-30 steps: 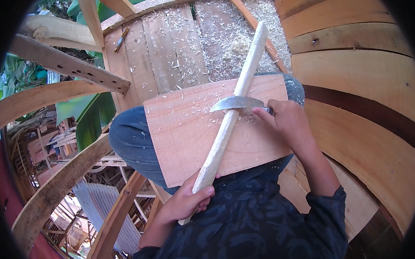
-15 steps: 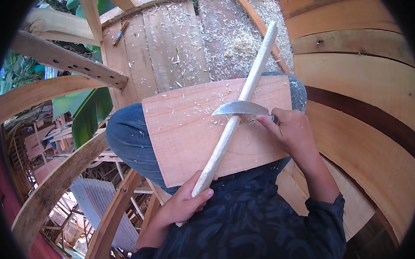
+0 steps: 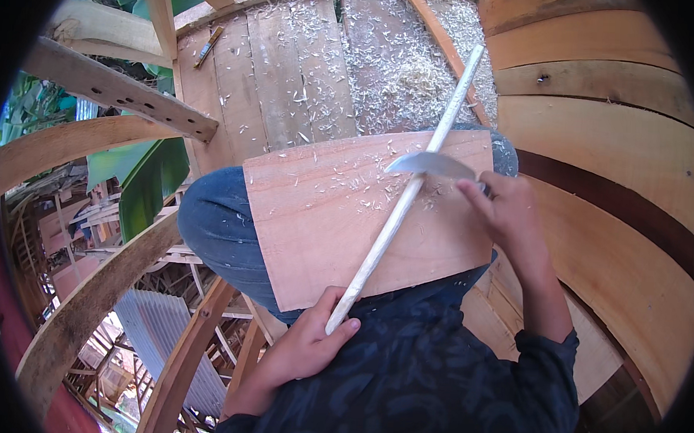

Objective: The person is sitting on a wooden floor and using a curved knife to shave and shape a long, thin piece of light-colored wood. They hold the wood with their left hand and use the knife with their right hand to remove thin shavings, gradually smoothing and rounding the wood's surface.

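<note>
the left hand [image 3: 318, 335] is closed around the near end of a pale, slim stick [image 3: 383, 241], its thumb laid along the right side of the wood. the stick slants away from that hand to the upper right, passing over a flat, light-brown board [image 3: 315, 231] and reaching beyond the board's far edge with its other end. the right hand [image 3: 506, 212] is curled tightly around the handle of a knife [image 3: 434, 164]; most of the handle is hidden by the fingers, and the thumb points toward the base of the blade. the curved blade is a little blurred and lies across the stick above the board, tip to the left; whether its edge is cutting into the wood i cannot tell.

the board rests across the person's lap, over blue trousers [image 3: 215, 230], with small shavings [image 3: 423, 77] scattered on it and many more on the plank floor [image 3: 271, 82] beyond. a narrow reddish strip of wood [image 3: 436, 31] lies among those. a small yellow-and-dark object [image 3: 208, 46] sits on the floor farther left. curved planks [image 3: 599, 119] rise on the right; a green leaf [image 3: 155, 185] and a corrugated sheet [image 3: 160, 332] show on the left.
</note>
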Available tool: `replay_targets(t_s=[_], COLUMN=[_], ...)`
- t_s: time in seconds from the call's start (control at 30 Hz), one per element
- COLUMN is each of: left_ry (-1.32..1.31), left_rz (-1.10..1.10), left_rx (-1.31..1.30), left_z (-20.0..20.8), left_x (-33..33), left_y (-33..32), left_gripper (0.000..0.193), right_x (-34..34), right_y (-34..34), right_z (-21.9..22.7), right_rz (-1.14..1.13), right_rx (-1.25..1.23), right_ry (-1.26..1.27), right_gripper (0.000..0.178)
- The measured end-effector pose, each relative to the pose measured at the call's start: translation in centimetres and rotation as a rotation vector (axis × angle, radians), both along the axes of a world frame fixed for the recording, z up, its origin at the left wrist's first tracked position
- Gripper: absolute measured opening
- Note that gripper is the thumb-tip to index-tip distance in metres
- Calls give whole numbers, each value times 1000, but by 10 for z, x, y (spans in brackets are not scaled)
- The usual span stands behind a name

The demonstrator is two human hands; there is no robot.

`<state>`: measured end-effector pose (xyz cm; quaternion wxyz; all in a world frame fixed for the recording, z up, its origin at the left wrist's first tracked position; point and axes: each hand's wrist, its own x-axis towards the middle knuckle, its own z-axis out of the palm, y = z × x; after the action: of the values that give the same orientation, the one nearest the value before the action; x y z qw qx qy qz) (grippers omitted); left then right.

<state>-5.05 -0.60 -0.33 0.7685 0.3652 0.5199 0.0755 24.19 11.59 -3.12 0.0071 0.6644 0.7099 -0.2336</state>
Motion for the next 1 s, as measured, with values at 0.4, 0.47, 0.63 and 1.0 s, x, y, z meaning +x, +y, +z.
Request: replay_targets(t_s=[0.4, 0.47, 0.63, 1.0], left_ry=[59, 48, 131, 383], left_rz=[19, 9, -77, -202], left_rx=[-16, -1, -44, 173], left_z=[7, 5, 12, 25], left_x=[5, 5, 1, -7], left_y=[0, -1, 0, 2], left_gripper=[35, 36, 37, 41], right_x=[8, 9, 37, -21], right_y=[14, 13, 30, -20], right_z=[-20, -22, -34, -7], right_rz=[-10, -19, -266, 39], right_rx=[86, 102, 28, -67], right_ry=[-101, -101, -146, 109], right_gripper=[68, 70, 74, 66])
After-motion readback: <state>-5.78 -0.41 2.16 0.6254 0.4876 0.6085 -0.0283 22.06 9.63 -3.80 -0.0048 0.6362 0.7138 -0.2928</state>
